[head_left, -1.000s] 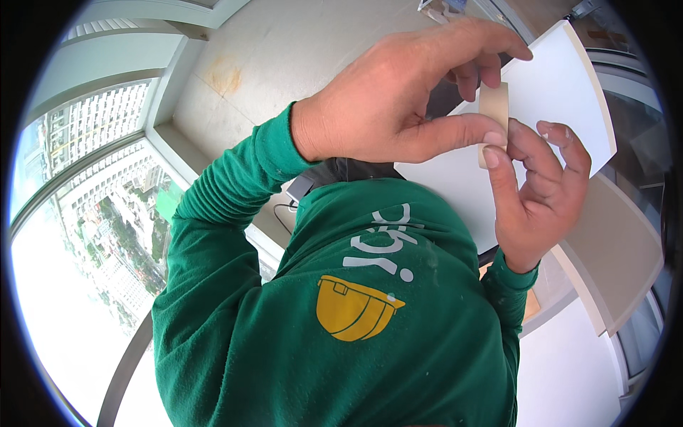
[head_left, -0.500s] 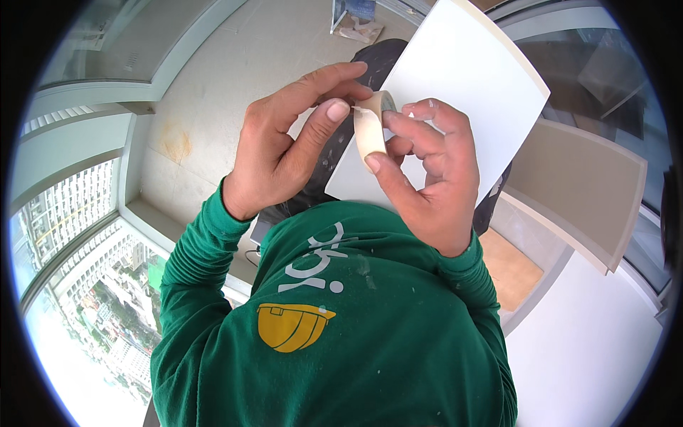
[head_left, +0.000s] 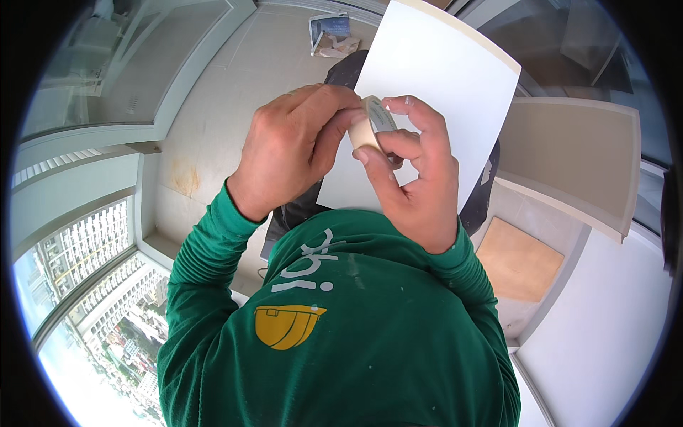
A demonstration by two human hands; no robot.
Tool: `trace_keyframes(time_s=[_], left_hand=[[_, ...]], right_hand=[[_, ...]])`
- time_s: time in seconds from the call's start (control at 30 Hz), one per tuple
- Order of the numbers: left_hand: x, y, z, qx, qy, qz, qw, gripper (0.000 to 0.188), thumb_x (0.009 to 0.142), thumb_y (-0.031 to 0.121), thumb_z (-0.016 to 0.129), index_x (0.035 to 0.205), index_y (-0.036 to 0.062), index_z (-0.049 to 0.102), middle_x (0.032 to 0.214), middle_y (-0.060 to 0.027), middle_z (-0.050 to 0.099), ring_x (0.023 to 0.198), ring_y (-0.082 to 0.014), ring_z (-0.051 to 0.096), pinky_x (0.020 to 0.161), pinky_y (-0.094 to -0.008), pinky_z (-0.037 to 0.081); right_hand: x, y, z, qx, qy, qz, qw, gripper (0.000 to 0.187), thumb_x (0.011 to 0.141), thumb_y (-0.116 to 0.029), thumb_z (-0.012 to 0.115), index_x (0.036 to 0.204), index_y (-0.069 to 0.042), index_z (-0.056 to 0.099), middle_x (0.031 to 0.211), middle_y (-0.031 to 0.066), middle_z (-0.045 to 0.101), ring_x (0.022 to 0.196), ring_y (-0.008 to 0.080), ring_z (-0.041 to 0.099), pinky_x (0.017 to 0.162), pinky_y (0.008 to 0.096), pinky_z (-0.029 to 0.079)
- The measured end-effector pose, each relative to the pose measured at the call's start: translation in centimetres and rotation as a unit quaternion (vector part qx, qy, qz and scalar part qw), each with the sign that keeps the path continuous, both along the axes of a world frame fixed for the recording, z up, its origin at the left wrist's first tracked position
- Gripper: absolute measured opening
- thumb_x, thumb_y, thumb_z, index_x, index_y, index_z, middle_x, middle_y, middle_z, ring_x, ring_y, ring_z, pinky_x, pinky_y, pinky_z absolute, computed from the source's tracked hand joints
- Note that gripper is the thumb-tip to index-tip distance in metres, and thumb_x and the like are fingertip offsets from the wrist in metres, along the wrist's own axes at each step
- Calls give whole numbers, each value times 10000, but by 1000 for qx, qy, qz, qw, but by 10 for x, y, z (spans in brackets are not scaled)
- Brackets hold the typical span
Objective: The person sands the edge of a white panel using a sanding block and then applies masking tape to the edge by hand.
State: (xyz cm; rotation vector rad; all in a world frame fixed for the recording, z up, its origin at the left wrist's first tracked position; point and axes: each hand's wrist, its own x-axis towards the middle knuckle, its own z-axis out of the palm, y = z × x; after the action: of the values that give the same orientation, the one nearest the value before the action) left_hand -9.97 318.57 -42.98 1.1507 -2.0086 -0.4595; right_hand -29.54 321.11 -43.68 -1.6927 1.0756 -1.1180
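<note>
A roll of cream masking tape [head_left: 364,134] is held up over my lap, just above a white panel [head_left: 441,78]. My right hand [head_left: 420,167] grips the roll, its thumb on the outer face and fingers reaching into the core. From the other side my left hand [head_left: 292,146] meets the roll, thumb and forefinger pinched together at its far left edge. The tape's loose end is hidden behind those fingertips. The panel rests slanted across my dark trousers [head_left: 348,70] and has a beige strip along its far edge.
A beige-edged panel [head_left: 569,160] stands out at the right, above a brown board [head_left: 519,260] on the floor. An opened bag [head_left: 334,35] lies on the tiles ahead. Windows [head_left: 85,263] run along the left, with buildings far below.
My left thumb and forefinger have closed in on the roll's edge, where the lifted tape end showed before. The roll has turned slightly in my right hand. The whole view has shifted a little.
</note>
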Motion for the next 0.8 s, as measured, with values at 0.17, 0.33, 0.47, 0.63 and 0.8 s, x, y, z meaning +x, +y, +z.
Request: trace_keyframes(time_s=[0.17,0.33,0.47,0.63,0.8], left_hand=[[-5,-12,15,121,38,-33,991,241,1037,89,650,1264,11,659,995,-116,781,893,-220,743,809,-315,585],[-9,-23,13,260,225,-93,934,486,1107,265,583,1515,13,497,1153,-146,760,1035,-174,697,917,-329,559],[-14,-20,5,307,184,-123,925,398,1029,198,715,1362,-11,653,1256,-140,721,1060,-195,690,920,-338,565],[-43,-20,-9,263,236,-42,934,197,966,109,775,1072,-55,760,984,-114,774,826,-158,738,737,-286,595],[-52,-13,-2,90,16,13,996,113,981,45,710,1059,-27,751,889,-144,764,766,-210,758,694,-303,602]], right_hand=[[-11,1,14,20,0,-5,1000,551,949,25,714,1419,55,427,1249,144,706,840,147,726,760,256,552],[-12,6,-2,42,-130,-71,988,528,948,-24,728,1393,-50,446,898,113,788,742,107,684,672,237,509],[-21,4,-9,20,-93,-56,994,549,945,-22,728,1402,-48,426,902,110,792,734,111,684,672,243,516],[-27,9,-8,19,-46,-87,995,564,940,-27,727,1407,-47,411,915,114,791,726,180,723,670,276,556],[-29,11,-8,49,-57,-52,996,563,946,-51,702,1417,-62,395,917,134,778,749,294,762,665,324,593]])
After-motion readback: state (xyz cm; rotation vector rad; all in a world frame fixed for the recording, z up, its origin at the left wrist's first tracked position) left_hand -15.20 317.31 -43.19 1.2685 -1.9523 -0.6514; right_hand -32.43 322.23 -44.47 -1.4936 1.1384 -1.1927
